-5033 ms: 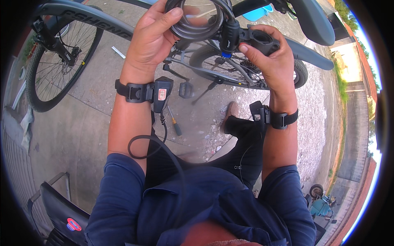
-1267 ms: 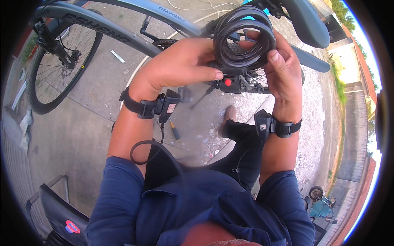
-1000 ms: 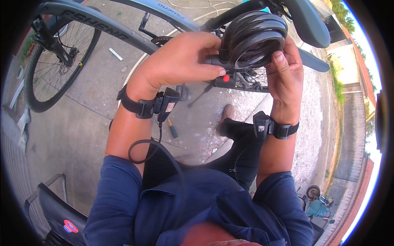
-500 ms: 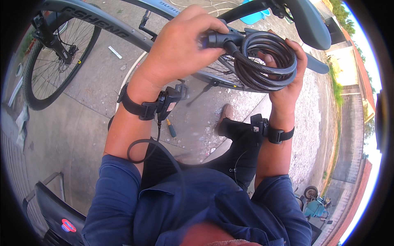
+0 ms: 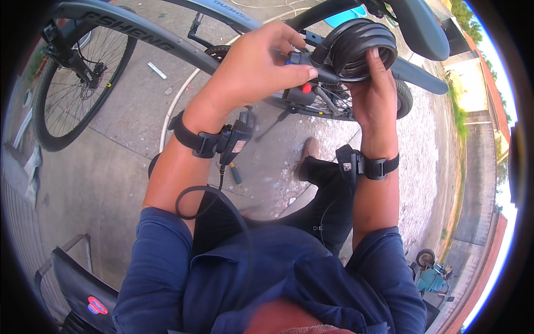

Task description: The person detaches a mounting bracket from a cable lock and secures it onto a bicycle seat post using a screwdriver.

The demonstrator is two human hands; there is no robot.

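Above the grey bicycle (image 5: 161,45) I hold a coiled black cable lock (image 5: 359,47) in both hands. My left hand (image 5: 258,69) pinches the lock's head end (image 5: 302,58) between thumb and fingers. The coil sits in my right hand (image 5: 378,103), whose thumb presses over the near side of the loops; its other fingers are hidden behind. A small red round part (image 5: 306,88) shows just below the lock's head. Directly behind the coil are the bicycle's saddle (image 5: 420,33) and rear wheel.
The bicycle's front wheel (image 5: 44,114) is at the left. A screwdriver (image 5: 236,174) and a pale hose (image 5: 171,106) lie on the concrete. A blue basin (image 5: 339,18) stands beyond the bicycle, a black chair (image 5: 78,284) at lower left, and a green vehicle (image 5: 433,278) far right.
The coil has tilted up and away, and my right thumb has come round to its near side. My left hand has shifted slightly right and down along the lock's head.
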